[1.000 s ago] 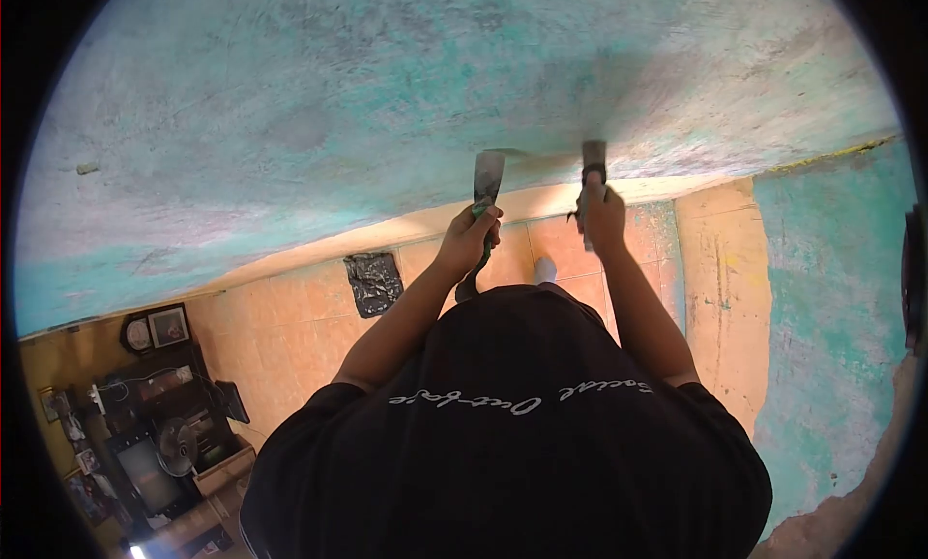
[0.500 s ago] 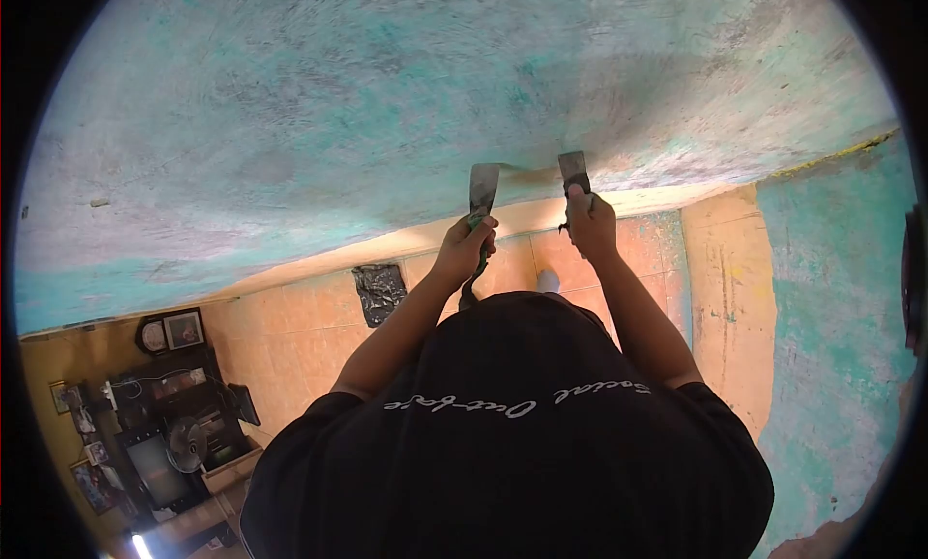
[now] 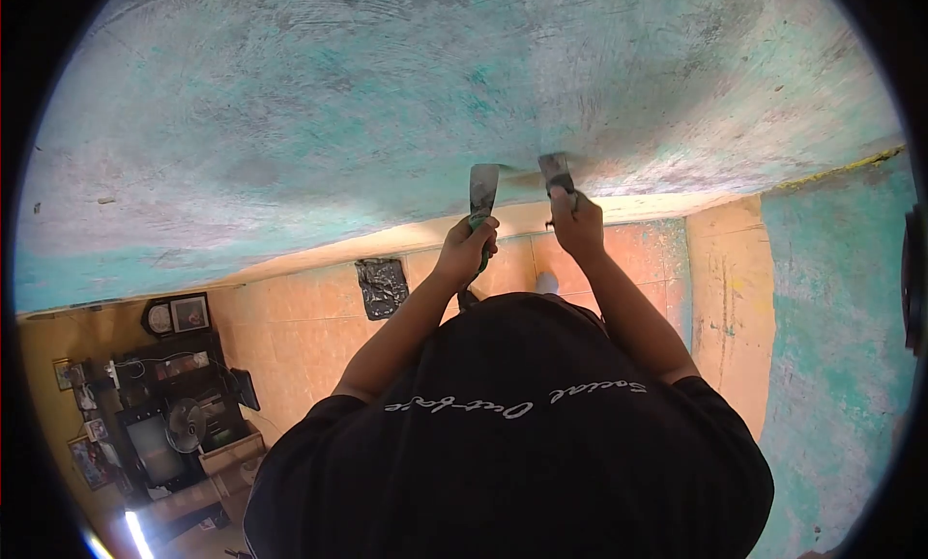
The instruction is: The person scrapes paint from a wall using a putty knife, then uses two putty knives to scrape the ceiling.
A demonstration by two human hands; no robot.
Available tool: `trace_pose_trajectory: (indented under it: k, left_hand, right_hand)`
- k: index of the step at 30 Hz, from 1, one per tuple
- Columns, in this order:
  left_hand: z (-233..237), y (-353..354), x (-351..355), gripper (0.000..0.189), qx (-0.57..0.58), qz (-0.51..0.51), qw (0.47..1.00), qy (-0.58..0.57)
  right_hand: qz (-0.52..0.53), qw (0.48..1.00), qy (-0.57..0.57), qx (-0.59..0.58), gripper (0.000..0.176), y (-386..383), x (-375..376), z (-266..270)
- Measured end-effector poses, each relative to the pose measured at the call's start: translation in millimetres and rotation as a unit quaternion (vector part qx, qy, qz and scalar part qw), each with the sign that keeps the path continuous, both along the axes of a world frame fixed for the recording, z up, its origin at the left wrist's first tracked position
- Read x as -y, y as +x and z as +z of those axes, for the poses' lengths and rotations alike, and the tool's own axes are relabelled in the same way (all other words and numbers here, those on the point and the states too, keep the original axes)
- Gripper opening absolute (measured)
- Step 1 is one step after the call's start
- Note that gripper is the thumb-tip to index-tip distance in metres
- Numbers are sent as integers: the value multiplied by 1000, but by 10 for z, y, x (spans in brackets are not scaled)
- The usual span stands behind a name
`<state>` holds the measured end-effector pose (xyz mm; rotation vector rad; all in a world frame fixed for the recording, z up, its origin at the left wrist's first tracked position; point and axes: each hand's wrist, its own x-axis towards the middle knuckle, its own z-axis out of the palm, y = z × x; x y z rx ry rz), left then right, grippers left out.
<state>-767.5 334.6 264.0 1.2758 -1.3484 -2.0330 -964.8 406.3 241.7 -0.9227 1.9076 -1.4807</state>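
Note:
My left hand is closed around the handle of a putty knife, its wide metal blade pointing up at the wall. My right hand grips a second putty knife, slightly blurred, with its blade tip at the wall surface. Both blades are near each other, the right one tilted a little to the left. Worn turquoise and grey-white patches with scrape marks cover the wall around them.
Orange floor tiles lie below, with a crumpled black plastic sheet on them. A side wall with peeling turquoise paint stands at right. At lower left are a fan, dark shelving and picture frames.
My right hand has moved left with its putty knife, closer to the left one, and the blade has tilted. My left hand stays nearly in place. The view has shifted slightly.

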Motion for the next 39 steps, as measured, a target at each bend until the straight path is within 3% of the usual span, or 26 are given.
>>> trace_pose_trajectory:
  k: [4,6,7,10,14,19,22,25,28,29,35,36,37,39]
  left_hand:
    - [72,-33,-4,24,8,-1,1000,-6]
    - [14,-15,20,24,11,-3,1000,-9]
    - [-20,-6,8,24,14,-6,1000,-7]
    - [37,-55,-53,22,9,17,1000,1]
    - [24,-3,-32,24,-8,-2,1000,15]
    - [-23,75,71,23,10,-29,999,11]
    - [-6,88,128,23,0,-48,999,8]
    - [-56,90,119,23,2,-52,999,13]
    - [-33,75,115,23,5,-69,998,7]
    - [-32,75,118,23,9,-76,997,9]
    - [-38,158,166,21,-4,-75,997,17]
    - [-59,183,184,21,-1,-76,997,17]
    - [-76,204,184,21,2,-78,997,19]
    - [-96,243,167,22,-5,-81,997,10]
  right_hand:
    - [23,999,27,0,41,-39,-146,-218]
    - [10,1000,-3,-5,39,-33,-15,15]
    - [13,999,-8,52,36,12,52,339]
    - [13,999,-34,34,33,113,168,593]
    - [1,997,-75,-32,35,108,103,254]
    - [31,996,79,2,42,29,-391,-387]
    - [27,994,86,57,43,37,-362,-282]
    - [13,994,50,97,41,147,1,575]
    - [4,993,-8,115,39,233,71,402]
    - [-9,998,-9,67,39,212,59,241]
    - [-18,995,84,58,43,277,-214,-192]
    - [-16,994,86,71,43,287,-209,-158]
    - [-30,988,47,143,43,340,-50,260]
    - [-18,993,-2,119,40,339,151,643]
